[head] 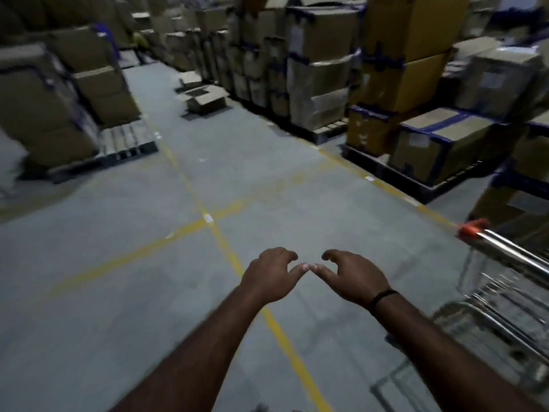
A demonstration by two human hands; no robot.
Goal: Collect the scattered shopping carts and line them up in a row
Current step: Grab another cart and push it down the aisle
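Silver wire shopping cart with orange handle cap (pixel 499 295): near right, on the grey floor (pixel 133 307).
Left hand (pixel 269 275): loosely curled, empty.
Right hand (pixel 353 278): likewise empty, thumbs touching, apart from the cart.

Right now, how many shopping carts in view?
1. The shopping cart stands at the right edge, to the right of the right hand, cut off by the frame. Others may be hidden behind the cardboard box stacks or out of view.
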